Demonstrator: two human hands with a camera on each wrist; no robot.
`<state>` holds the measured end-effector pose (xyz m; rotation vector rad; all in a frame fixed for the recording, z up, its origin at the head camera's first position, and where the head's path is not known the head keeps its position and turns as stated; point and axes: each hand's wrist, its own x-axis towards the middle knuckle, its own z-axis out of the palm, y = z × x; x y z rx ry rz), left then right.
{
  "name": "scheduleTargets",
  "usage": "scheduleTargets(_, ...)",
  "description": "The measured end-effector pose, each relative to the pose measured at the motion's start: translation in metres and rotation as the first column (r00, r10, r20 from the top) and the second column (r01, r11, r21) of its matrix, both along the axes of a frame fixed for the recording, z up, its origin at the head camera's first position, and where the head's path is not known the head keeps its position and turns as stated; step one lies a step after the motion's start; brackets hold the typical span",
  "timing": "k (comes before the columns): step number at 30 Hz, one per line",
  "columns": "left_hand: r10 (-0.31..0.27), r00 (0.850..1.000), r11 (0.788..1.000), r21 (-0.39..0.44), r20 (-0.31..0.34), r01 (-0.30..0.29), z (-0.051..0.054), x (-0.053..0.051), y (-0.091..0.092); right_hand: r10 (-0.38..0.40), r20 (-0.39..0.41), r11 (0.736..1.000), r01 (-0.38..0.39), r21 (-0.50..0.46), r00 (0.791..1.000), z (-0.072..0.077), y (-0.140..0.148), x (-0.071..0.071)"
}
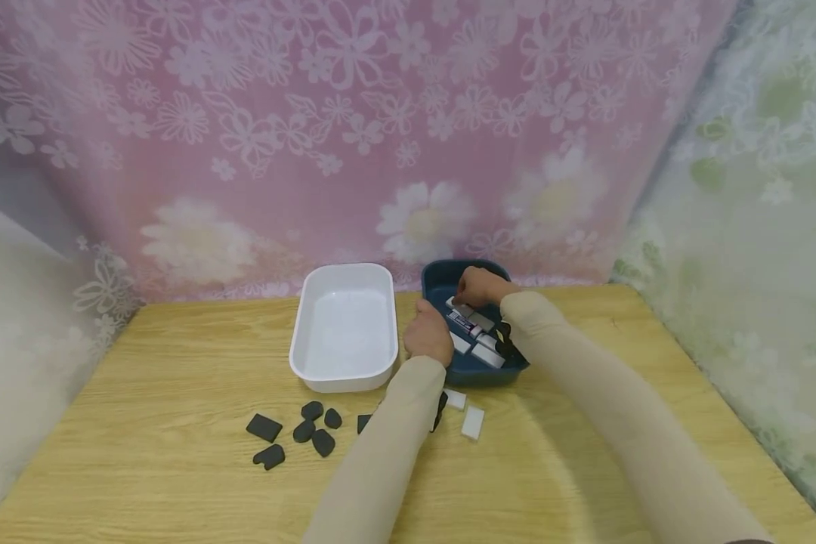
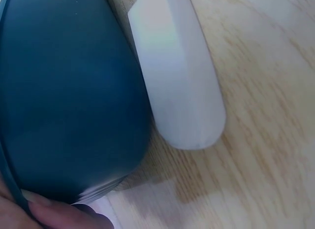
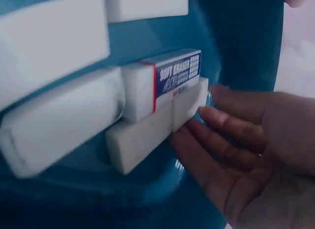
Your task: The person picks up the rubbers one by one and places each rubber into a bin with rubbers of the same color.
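Observation:
My left hand (image 1: pixel 427 334) grips the left rim of a dark blue plastic bin (image 1: pixel 438 278); in the left wrist view its fingertips (image 2: pixel 64 214) lie against the bin's outer wall. Inside the bin, my right hand (image 1: pixel 483 287) has its fingers (image 3: pixel 202 155) around the far end of a plain white eraser (image 3: pixel 189 108). Touching that eraser are another white eraser (image 3: pixel 142 140) and one in a blue printed sleeve (image 3: pixel 174 79). Several more white erasers, such as a rounded one (image 3: pixel 64 118), lie on the bin's floor, and a black item (image 1: pixel 505 340) is near its right wall.
A white bin (image 1: pixel 343 332) stands left of the blue one. On the wooden table (image 1: pixel 177 363) in front lie several black pieces (image 1: pixel 304 431), a black rectangle (image 1: pixel 264 428) and white erasers (image 1: pixel 472 422). Floral curtains (image 1: pixel 313 151) hang behind and at the sides.

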<state>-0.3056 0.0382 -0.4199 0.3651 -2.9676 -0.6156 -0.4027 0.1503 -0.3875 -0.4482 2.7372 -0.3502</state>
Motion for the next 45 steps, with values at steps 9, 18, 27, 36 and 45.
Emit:
scheduleTargets(9,-0.009,1.0,1.0,-0.022,-0.009,0.009,0.002,-0.004,-0.004,0.089,-0.1,0.987,-0.101,-0.127,0.991,0.018,0.009,0.019)
scheduleTargets(18,0.002,1.0,1.0,-0.014,0.005,-0.002,0.007,-0.007,-0.017,0.099,-0.205,0.967,-0.142,-0.21,0.974,0.039,0.014,0.045)
scheduleTargets(27,-0.013,1.0,1.0,0.003,0.023,0.013,0.0,-0.006,-0.023,0.005,-0.261,0.938,-0.096,-0.334,0.965,0.02,0.039,0.059)
scheduleTargets(36,-0.033,0.999,0.999,0.016,0.035,0.033,-0.001,-0.001,-0.015,-0.218,-0.313,0.936,0.108,-0.335,0.924,-0.016,0.062,0.061)
scheduleTargets(45,-0.049,0.998,0.998,0.03,0.033,0.048,0.003,0.003,-0.003,-0.317,-0.196,0.891,0.221,-0.397,0.928,-0.03,0.074,0.062)
